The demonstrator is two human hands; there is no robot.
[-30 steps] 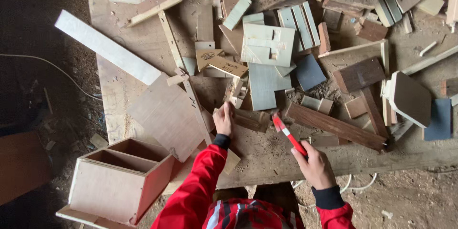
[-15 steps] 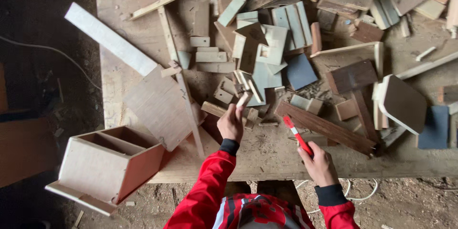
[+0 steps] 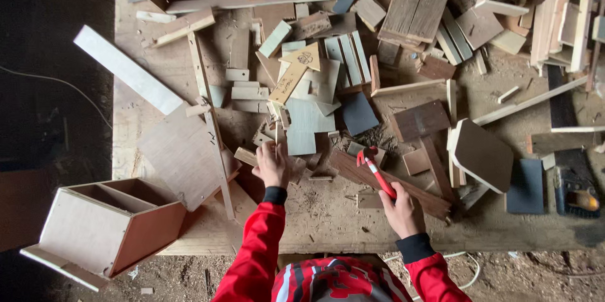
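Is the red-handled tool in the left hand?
No, the right hand grips the red-handled tool; the left hand rests on wood scraps.

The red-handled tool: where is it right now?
In the head view, the red-handled tool is in the right hand, lower centre, above the long dark plank.

Left hand [image 3: 272,165] now gripping an upright wood strip [image 3: 279,141], right hand's red tool [image 3: 375,173] swung steeper

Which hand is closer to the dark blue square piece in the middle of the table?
The right hand is a little closer, though not by much. The dark blue square lies up and to its left. The left hand is lower left of it, on small wood scraps.
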